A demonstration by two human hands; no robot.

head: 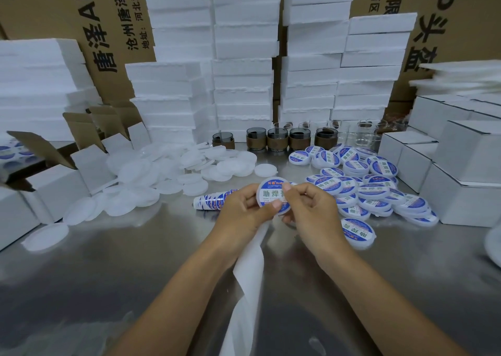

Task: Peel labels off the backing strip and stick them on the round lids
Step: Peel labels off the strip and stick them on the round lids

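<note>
Steel bench (108, 288) carries bare lids (151, 176) far left and labelled lids (374, 190) right. White strip (248, 274) trails near from under the left hand (244, 209). Left hand and right hand (311, 206) pinch one labelled lid (272, 196) above mid-bench.

both bare forearms come in from the bottom edge and meet near the middle: the left forearm (195, 288) from the lower left, the right forearm (374, 282) from the lower right. the left hand (244, 206) curls its fingers behind a round lid (272, 192), and its thumb (275, 204) lies across the front face. the right hand (311, 209) is just beside it, fingers bent inward, pinching the right edge of the same lid. both wrists are nearly straight.
</note>
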